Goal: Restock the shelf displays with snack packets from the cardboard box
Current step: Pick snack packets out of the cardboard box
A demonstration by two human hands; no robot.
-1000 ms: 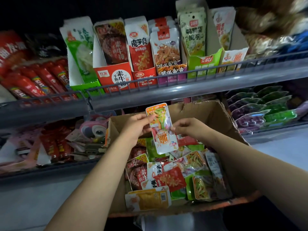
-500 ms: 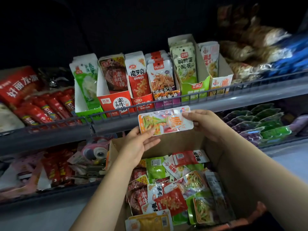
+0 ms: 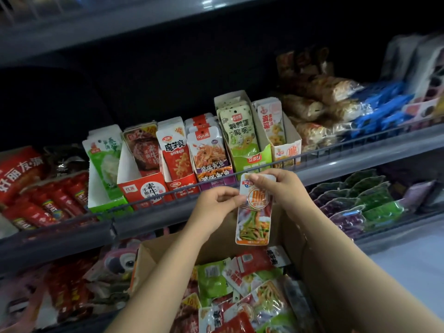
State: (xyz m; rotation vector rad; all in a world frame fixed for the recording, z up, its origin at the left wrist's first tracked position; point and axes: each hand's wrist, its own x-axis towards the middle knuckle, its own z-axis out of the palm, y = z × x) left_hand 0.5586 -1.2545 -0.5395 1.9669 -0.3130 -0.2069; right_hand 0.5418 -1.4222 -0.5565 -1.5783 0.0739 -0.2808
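A white and orange snack packet (image 3: pixel 254 217) with green strips pictured on it hangs upright in front of the shelf rail. My left hand (image 3: pixel 217 204) pinches its left edge near the top. My right hand (image 3: pixel 280 188) pinches its top right corner. Below them stands the open cardboard box (image 3: pixel 319 280), holding several loose mixed packets (image 3: pixel 240 289). On the shelf above, a row of display cartons holds upright packets; the matching white and orange carton (image 3: pixel 287 151) is at the row's right end, just above my right hand.
A wire rail (image 3: pixel 168 192) runs along the front edge of the shelf. Red sausage packs (image 3: pixel 48 200) lie at the left, bagged snacks (image 3: pixel 324 111) and blue packs at the right. Purple and green packets (image 3: pixel 360 203) fill the lower right shelf. Pink toys (image 3: pixel 120 258) sit lower left.
The packet has been lifted from above the box up to the shelf rail and turned from sideways to upright, logo end up. Both hands rose with it, and the view tilted upward.
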